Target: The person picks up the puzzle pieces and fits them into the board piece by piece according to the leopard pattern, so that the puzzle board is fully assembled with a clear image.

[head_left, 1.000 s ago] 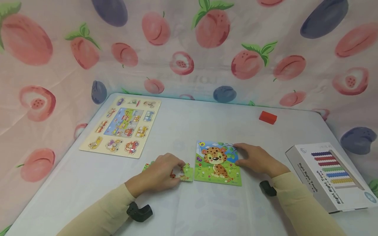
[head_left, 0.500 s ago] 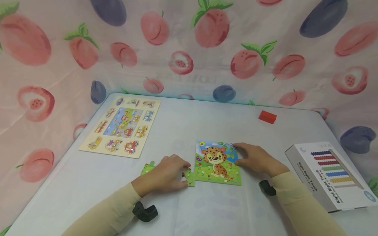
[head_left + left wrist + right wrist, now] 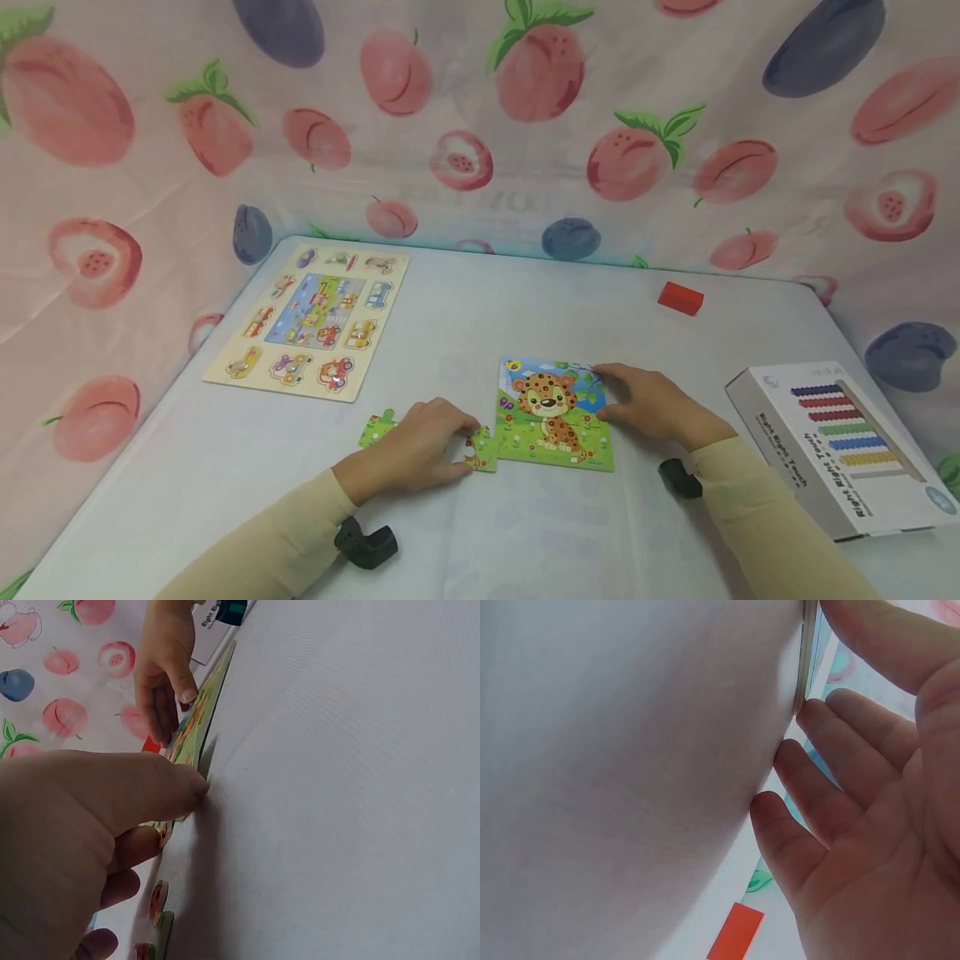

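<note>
A square leopard picture board (image 3: 555, 417) lies flat at the table's middle. At its lower left my left hand (image 3: 416, 446) pinches a green jigsaw piece (image 3: 486, 454) with flowers and brown spots, between thumb and fingers. The piece is close against the board's left edge; whether they touch I cannot tell. Another green jigsaw piece (image 3: 375, 429) lies partly hidden behind that hand. My right hand (image 3: 652, 404) touches the board's upper right edge with thumb and fingertips. In the right wrist view, the right hand's fingers (image 3: 802, 787) are spread and nearly straight.
A wooden vehicle puzzle board (image 3: 311, 321) lies at the back left. A red block (image 3: 681, 298) sits at the back right. The white box (image 3: 840, 450) with coloured bead rows stands right of my right forearm. Fruit-patterned cloth (image 3: 465, 100) rises behind the table.
My left hand has shifted slightly right and nearer to me, sliding the pinched jigsaw piece down along the board's left side. The right hand and the board have stayed in place.
</note>
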A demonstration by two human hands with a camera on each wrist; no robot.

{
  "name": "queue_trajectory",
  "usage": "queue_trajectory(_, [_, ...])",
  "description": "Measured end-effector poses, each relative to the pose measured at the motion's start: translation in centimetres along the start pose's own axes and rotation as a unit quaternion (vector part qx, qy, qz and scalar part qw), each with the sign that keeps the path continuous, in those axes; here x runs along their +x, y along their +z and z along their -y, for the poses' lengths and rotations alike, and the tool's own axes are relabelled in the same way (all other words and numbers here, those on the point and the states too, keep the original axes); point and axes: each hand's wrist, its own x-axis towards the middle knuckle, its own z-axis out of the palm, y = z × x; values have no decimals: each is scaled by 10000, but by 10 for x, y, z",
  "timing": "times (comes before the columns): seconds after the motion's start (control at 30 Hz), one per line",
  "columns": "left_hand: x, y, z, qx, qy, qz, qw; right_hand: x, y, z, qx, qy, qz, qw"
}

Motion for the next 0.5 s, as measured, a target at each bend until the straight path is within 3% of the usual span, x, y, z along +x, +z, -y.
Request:
queue_trajectory(0.23, [8,0,-5,186,234,-179,9994,0,0,2,-4,21,15,10000])
queue_trajectory(0.5, [31,1,-19,324,397,-69,9987,-1,-2,3,42,21,23,10000])
